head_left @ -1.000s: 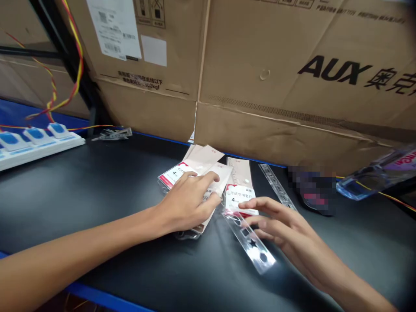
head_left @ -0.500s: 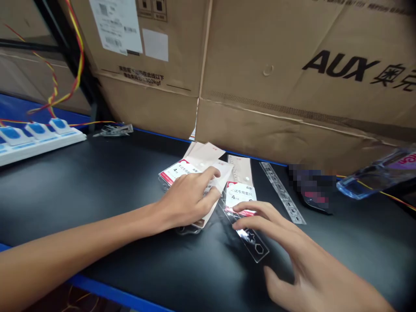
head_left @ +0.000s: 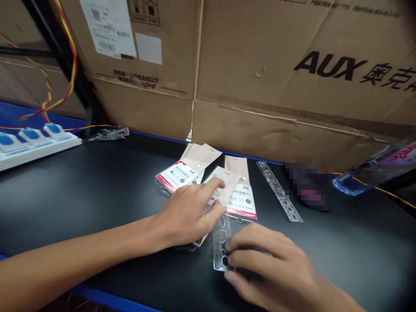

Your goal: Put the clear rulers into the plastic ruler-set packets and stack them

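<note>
My left hand (head_left: 191, 212) lies over a ruler set package (head_left: 227, 180), thumb and forefinger curled at it; the palm hides much of the pack. Under my right hand (head_left: 269, 264) is a clear stencil ruler (head_left: 219, 247) with star and hexagon cut-outs. Its fingers and thumb close on the ruler's right edge and lower end. Just above the ruler lies another ruler set package (head_left: 243, 201) with a white, red-edged label. Left of my left hand are overlapping ruler set packages (head_left: 182, 171).
A separate clear stencil ruler (head_left: 279, 190) lies to the right, beside a blurred-out dark object (head_left: 305, 190) and a clear bottle (head_left: 360, 173). Clear plastic pieces (head_left: 112, 133) and a white power strip (head_left: 42, 145) are at left. Cardboard boxes (head_left: 260, 117) stand behind the black tabletop (head_left: 113, 182).
My right hand has come left and closed on the clear ruler, which is turned more upright in view. The package under my left hand has shifted right, away from the overlapping packages. The view has shifted slightly.
</note>
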A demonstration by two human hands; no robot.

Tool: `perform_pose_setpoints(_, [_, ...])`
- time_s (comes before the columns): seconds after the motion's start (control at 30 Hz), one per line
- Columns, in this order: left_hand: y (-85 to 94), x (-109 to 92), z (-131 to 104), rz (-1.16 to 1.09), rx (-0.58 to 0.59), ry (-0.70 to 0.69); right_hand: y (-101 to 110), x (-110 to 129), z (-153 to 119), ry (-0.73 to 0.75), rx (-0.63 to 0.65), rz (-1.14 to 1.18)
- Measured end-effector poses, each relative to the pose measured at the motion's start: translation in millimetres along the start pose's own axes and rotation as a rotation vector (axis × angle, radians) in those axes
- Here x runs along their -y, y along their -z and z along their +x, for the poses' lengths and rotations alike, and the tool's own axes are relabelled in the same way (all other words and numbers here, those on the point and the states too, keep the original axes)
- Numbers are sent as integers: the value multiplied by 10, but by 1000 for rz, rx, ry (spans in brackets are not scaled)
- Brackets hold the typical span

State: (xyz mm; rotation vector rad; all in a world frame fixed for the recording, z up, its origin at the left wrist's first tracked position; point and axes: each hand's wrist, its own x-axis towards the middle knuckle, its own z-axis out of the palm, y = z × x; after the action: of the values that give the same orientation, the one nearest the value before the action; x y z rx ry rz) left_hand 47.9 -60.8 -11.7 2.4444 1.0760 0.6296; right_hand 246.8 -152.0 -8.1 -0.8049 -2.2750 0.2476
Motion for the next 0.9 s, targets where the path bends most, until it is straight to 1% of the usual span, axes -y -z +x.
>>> perform_pose_setpoints(0.23, [-24,-129,-83,-59,38,-44,-76,-130,-111,-93,-130,-43])
perform_pose_setpoints(0.33, [-38,-129,-81,-96,33,-11,-85,-146,-128,-130,-118,-60])
perform_pose_setpoints(0.4, [-45,-114,-74,-130,30,-4,-78,-139,-125,-152,-47,-55])
perform_pose_setpoints(0.57, [-50,-89,-79,-192,42,-31,-32,-65,-58,-285,331,41])
perform_pose_setpoints(0.6, [-51,-90,-82,-197,49,-37,-26,-52,-47,-309,375,52])
perform_pose_setpoints(0.67, [-52,-96,-81,-201,62,-44,-15,-43,-41,-317,395,67])
perform_pose_setpoints(0.7, [-52,-98,-75,-202,64,-45,-9,-48,-47,-302,373,75])
perform_pose_setpoints(0.73, [-49,-99,-65,-199,65,-44,2,-60,-58,-281,323,81])
perform_pose_setpoints(0.8, [-36,-90,-37,-177,51,-48,43,-100,-81,-255,175,81])
perform_pose_setpoints(0.83, [-26,-78,-22,-155,44,-54,76,-130,-90,-270,96,66])
perform_pose_setpoints(0.9, [-9,-38,1,-87,45,-67,167,-219,-101,-359,-41,-5])
